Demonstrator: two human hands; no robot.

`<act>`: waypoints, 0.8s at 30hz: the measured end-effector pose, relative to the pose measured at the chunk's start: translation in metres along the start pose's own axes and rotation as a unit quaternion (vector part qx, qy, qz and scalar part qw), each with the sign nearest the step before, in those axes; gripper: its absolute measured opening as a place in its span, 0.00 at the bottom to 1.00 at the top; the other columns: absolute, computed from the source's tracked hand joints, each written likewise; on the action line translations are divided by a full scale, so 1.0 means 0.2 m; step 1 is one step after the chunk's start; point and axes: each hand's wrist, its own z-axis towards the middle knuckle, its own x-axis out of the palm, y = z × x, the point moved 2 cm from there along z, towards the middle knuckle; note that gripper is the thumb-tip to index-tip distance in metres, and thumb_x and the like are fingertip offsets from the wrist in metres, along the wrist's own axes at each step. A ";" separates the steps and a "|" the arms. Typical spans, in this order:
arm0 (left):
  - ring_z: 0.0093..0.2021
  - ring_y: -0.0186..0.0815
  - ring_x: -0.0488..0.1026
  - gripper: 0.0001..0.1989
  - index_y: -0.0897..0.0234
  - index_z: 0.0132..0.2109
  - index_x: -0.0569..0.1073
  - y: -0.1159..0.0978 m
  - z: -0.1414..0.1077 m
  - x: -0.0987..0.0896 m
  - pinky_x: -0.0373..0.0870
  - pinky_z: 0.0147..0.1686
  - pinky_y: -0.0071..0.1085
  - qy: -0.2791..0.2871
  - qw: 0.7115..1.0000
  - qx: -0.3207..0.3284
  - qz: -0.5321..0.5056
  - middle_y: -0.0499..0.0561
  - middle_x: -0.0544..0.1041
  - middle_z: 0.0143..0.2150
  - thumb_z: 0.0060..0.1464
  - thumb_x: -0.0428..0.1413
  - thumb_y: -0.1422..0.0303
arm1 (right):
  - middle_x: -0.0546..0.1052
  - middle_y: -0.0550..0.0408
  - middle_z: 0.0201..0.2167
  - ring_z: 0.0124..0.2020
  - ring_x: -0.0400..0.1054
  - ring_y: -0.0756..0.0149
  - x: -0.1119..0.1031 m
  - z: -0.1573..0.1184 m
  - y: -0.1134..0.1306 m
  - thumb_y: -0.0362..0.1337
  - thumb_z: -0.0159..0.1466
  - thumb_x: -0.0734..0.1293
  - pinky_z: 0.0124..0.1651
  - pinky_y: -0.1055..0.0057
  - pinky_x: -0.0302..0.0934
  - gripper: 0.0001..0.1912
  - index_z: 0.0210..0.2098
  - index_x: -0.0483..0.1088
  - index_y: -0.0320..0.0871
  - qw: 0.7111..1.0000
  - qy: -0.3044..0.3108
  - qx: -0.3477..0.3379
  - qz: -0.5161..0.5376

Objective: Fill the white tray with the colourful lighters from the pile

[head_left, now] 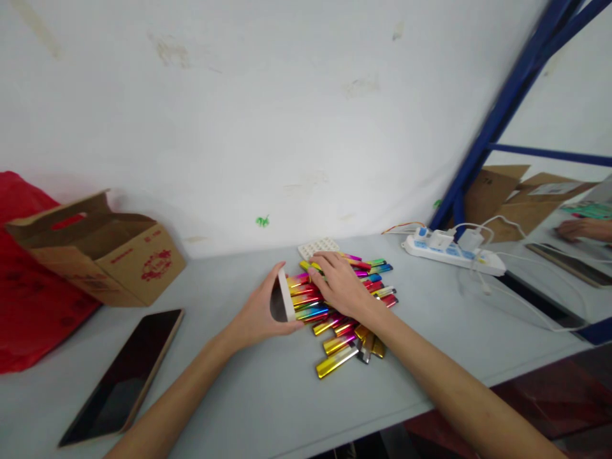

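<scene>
My left hand [255,315] grips a small white tray [286,294] tipped on its side, thumb and fingers at opposite edges. Several shiny lighters [308,299] in gold, red, blue and purple lie in a row against the tray's right side. Over the pile rests my right hand [339,284], fingers bent around lighters near the top; which ones it holds is hidden under the palm. Loose lighters [337,361] spread toward the front and right. Behind the pile lies a white grid with holes [319,247].
On the left are a large phone or tablet [124,376], an open cardboard box [129,261] and a red bag [33,287]. A power strip [452,254] with cables lies right, near a blue metal frame [492,121]. Another person's hand [586,228] shows at far right.
</scene>
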 end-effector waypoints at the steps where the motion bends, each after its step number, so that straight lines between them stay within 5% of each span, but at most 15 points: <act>1: 0.76 0.63 0.70 0.67 0.57 0.84 0.49 0.00 0.00 0.00 0.62 0.78 0.64 0.001 1.000 -0.001 0.004 0.68 0.69 0.77 0.48 0.77 0.52 | 0.80 0.40 0.64 0.66 0.72 0.50 0.02 -0.01 0.03 0.41 0.85 0.57 0.72 0.50 0.64 0.20 0.64 0.75 0.41 1.000 -0.002 -0.014 0.015; 8: 0.79 0.64 0.65 0.69 0.51 0.84 0.48 0.02 0.00 -0.01 0.61 0.79 0.67 -0.003 0.999 0.004 0.032 0.65 0.66 0.80 0.46 0.78 0.52 | 0.82 0.41 0.60 0.65 0.73 0.52 0.12 -0.02 0.12 0.39 0.85 0.56 0.72 0.50 0.63 0.18 0.61 0.75 0.41 0.995 0.070 -0.066 0.013; 15: 0.71 0.61 0.76 0.66 0.50 0.83 0.52 -0.01 0.00 -0.03 0.70 0.73 0.66 -0.006 0.999 0.009 0.052 0.64 0.75 0.72 0.46 0.78 0.53 | 0.81 0.40 0.56 0.58 0.74 0.51 0.08 -0.01 0.09 0.32 0.81 0.57 0.70 0.52 0.64 0.16 0.58 0.74 0.37 0.995 0.099 -0.028 -0.020; 24: 0.77 0.62 0.68 0.67 0.56 0.84 0.52 -0.01 0.00 -0.04 0.60 0.80 0.61 0.012 1.000 -0.005 0.016 0.67 0.69 0.78 0.47 0.78 0.47 | 0.84 0.41 0.55 0.58 0.76 0.49 -0.01 0.01 0.02 0.32 0.82 0.59 0.72 0.49 0.60 0.15 0.58 0.76 0.38 0.995 0.086 0.026 -0.037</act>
